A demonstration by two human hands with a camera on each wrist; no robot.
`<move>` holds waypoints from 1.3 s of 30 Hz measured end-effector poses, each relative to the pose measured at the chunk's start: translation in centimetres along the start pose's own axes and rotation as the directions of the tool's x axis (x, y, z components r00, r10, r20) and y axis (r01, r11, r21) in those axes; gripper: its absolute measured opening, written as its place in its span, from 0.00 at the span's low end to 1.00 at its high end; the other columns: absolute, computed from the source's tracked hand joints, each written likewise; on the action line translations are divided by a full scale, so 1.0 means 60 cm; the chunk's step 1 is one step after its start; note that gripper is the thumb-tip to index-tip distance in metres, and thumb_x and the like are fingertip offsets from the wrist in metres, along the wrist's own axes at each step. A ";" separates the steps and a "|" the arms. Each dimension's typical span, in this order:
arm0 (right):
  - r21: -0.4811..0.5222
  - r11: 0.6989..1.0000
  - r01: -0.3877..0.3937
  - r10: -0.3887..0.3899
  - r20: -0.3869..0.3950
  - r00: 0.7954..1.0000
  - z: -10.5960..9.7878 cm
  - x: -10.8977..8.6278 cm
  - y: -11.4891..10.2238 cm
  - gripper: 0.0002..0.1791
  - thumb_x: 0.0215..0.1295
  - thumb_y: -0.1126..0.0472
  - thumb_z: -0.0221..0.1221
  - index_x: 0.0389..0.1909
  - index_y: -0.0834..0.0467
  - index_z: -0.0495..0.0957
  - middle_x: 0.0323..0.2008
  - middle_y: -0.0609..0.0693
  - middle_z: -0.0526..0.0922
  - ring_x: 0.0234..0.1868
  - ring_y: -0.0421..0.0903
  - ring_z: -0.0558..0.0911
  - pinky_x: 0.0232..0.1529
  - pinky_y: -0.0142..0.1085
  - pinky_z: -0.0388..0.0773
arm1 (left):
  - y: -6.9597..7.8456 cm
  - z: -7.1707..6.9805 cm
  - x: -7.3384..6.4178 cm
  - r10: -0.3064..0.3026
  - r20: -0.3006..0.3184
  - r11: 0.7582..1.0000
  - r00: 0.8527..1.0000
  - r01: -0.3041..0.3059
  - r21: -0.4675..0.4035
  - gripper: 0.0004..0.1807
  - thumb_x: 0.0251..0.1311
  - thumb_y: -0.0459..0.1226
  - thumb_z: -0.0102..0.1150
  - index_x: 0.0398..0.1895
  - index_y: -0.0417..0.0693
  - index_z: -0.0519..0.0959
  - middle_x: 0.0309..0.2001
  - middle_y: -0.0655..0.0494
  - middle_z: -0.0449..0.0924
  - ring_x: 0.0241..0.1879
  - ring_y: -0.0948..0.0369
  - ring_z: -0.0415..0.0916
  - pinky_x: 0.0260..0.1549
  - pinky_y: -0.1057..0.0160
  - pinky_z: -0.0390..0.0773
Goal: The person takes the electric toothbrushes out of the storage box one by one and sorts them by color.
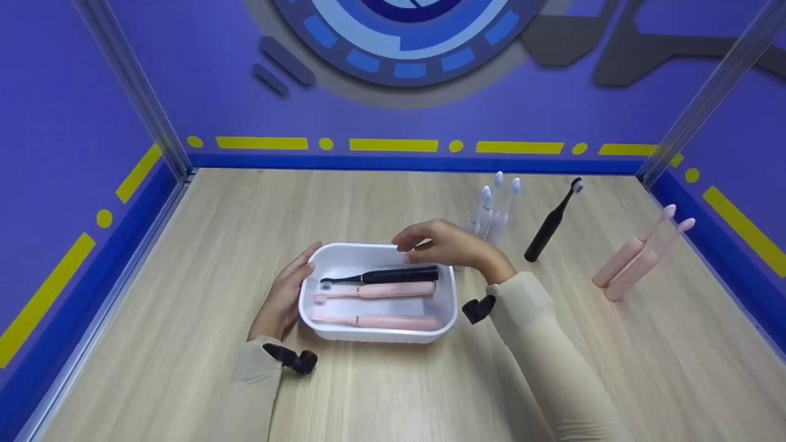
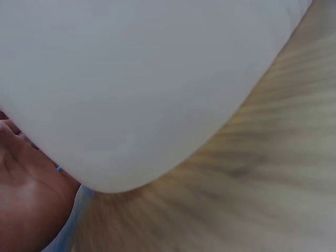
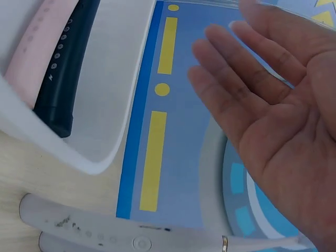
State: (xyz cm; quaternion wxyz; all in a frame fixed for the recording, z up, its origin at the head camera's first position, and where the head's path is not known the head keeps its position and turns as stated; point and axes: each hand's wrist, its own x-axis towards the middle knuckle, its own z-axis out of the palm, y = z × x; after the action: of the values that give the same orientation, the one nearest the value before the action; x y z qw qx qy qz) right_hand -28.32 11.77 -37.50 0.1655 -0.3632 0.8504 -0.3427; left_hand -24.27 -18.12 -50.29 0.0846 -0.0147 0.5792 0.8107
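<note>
Holding side: the person's left grip is clamped on the left end of the white tub, with the thumb at the rim.
Free side: the person's right grip hangs by the tub's far right edge. It holds nothing, and its fingers are loose.
White toothbrushes: three stand on the bench, past the right grip and a bit to the right. Their long way goes up and down. The right grip is much nearer to them than the left. The right hand and arm hide their bottoms in the head view.
Tub inside: a lying black toothbrush and two lying pink toothbrushes. All heads point left and all handles point right. The black one is at the far side, with one pink one just beside it. The other pink one is along the near wall, with a gap between the pinks.
Farther right: a standing black toothbrush, then two standing pink toothbrushes close together.
</note>
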 end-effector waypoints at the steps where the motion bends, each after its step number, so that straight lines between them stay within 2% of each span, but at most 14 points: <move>1: -0.009 1.000 -0.003 0.004 0.019 1.000 0.002 0.004 -0.001 0.18 0.63 0.62 0.61 0.54 0.60 0.78 0.49 0.58 0.84 0.53 0.50 0.82 0.56 0.40 0.79 | 0.000 0.000 0.000 -0.004 -0.004 1.000 1.000 0.004 0.002 0.27 0.72 0.34 0.36 0.74 0.48 0.57 0.75 0.52 0.53 0.75 0.56 0.50 0.74 0.58 0.51; 10: -0.135 0.991 0.002 0.018 0.146 0.989 0.025 0.036 -0.016 0.17 0.63 0.62 0.61 0.53 0.61 0.79 0.47 0.55 0.85 0.50 0.48 0.83 0.55 0.38 0.79 | 0.001 -0.001 0.000 -0.019 -0.009 1.000 1.000 0.019 0.021 0.27 0.73 0.34 0.35 0.74 0.50 0.57 0.76 0.55 0.50 0.75 0.57 0.48 0.74 0.58 0.51; 19: -0.172 0.982 -0.074 0.110 0.212 0.971 0.044 0.061 -0.018 0.19 0.61 0.63 0.63 0.53 0.62 0.80 0.45 0.54 0.86 0.47 0.46 0.83 0.53 0.37 0.79 | 0.000 -0.001 0.001 -0.018 -0.017 0.999 1.000 0.019 0.039 0.26 0.73 0.34 0.35 0.74 0.49 0.57 0.76 0.56 0.50 0.75 0.57 0.47 0.74 0.58 0.51; 26: -0.225 0.971 -0.079 0.133 0.236 0.963 0.061 0.075 -0.015 0.18 0.59 0.64 0.63 0.52 0.62 0.81 0.44 0.54 0.86 0.47 0.45 0.83 0.53 0.37 0.80 | -0.001 -0.001 0.001 0.017 0.003 0.999 1.000 -0.017 0.033 0.27 0.73 0.33 0.35 0.74 0.46 0.56 0.76 0.50 0.51 0.75 0.54 0.49 0.74 0.55 0.51; 29: -0.233 0.967 -0.105 0.163 0.247 0.955 0.069 0.080 -0.017 0.18 0.58 0.66 0.63 0.52 0.61 0.81 0.46 0.54 0.86 0.49 0.46 0.83 0.54 0.38 0.79 | -0.002 -0.001 0.001 0.037 0.009 0.999 0.999 -0.037 0.037 0.27 0.73 0.32 0.35 0.74 0.44 0.56 0.76 0.48 0.51 0.75 0.52 0.49 0.74 0.54 0.51; 39: -0.284 0.947 -0.149 0.228 0.268 0.936 0.091 0.088 -0.023 0.16 0.58 0.64 0.64 0.48 0.60 0.82 0.45 0.51 0.86 0.49 0.43 0.81 0.55 0.37 0.77 | 0.000 0.000 0.001 0.015 -0.003 1.000 1.000 -0.015 0.013 0.26 0.73 0.32 0.34 0.74 0.45 0.56 0.76 0.50 0.50 0.75 0.54 0.48 0.74 0.57 0.51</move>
State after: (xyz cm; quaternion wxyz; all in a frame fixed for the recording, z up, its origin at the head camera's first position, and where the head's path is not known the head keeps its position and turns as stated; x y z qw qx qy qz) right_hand -28.35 4.67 -40.59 0.2751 -0.3453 0.8842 -0.1524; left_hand -24.35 -18.09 -50.30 0.0778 -0.0109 0.5845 0.8076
